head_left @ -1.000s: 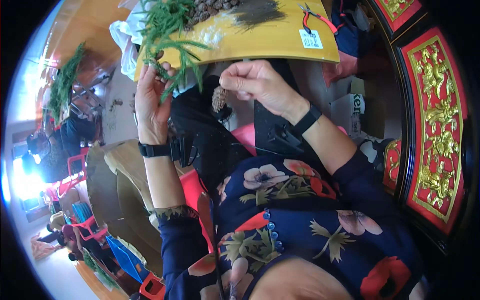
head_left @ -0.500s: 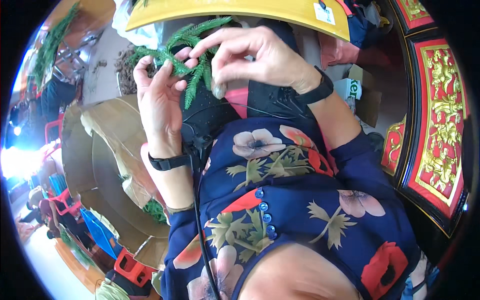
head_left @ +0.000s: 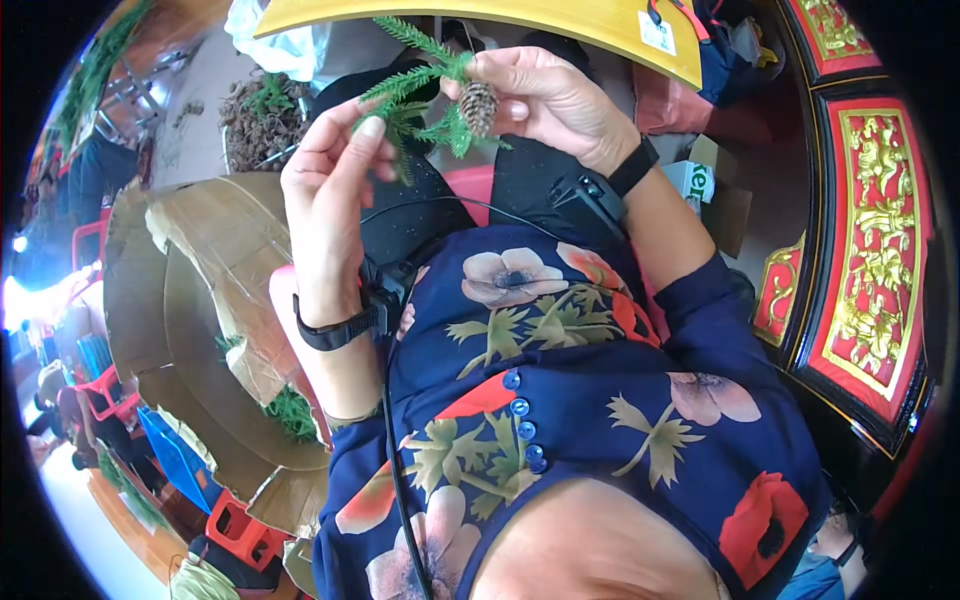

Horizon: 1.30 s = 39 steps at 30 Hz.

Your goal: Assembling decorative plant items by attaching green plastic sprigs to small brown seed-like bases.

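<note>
Between my hands, above my lap, is a green artificial pine sprig [head_left: 405, 88] with several needle-covered tips spreading outward. A brown pine cone [head_left: 478, 108] hangs by its right side, against the green needles. My left hand [head_left: 338, 155] pinches the sprig's lower left part between thumb and fingertips. On the other side my right hand [head_left: 545, 95] closes thumb and forefinger on the sprig just above the cone. Its remaining fingers curl behind the cone, and their exact contact is hidden.
A yellow tabletop edge [head_left: 500, 12] crosses just beyond my hands. To the left stands an open cardboard box [head_left: 150, 300] with greenery inside. Behind it lies a heap of brown pine cones [head_left: 262, 125]. A red and gold carved panel [head_left: 880, 250] rises at the right.
The pine cone has come up from below my right hand to beside the sprig. My right hand has turned and now grips the sprig; the sprig's tips have swung round.
</note>
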Motion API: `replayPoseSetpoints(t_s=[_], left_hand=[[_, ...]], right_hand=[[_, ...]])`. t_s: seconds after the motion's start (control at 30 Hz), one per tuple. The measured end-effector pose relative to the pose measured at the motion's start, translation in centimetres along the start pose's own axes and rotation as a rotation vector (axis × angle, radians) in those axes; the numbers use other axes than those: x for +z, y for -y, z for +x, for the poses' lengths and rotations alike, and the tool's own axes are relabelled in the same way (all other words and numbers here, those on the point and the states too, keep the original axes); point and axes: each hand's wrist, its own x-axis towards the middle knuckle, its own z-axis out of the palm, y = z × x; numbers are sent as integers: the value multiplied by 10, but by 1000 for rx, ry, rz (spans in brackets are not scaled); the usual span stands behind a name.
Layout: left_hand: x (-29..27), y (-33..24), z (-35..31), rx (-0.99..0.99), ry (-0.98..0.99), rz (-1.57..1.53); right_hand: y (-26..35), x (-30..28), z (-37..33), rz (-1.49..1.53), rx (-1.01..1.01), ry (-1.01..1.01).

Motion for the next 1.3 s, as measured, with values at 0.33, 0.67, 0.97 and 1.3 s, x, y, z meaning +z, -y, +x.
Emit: replayPoseSetpoints(t_s=[0.33, 0.67, 0.97, 1.3], left_hand=[[8, 11, 4, 78, -42, -64], [11, 15, 5, 55, -75, -120], [7, 28, 8, 109, -250, 20], [17, 21, 4, 98, -229, 0]], right_hand=[[-11, -6, 4, 392, 89, 75], [-9, 4, 4, 220, 151, -102], [10, 59, -3, -634, -360, -453], [-8, 53, 2, -1266, -240, -453]])
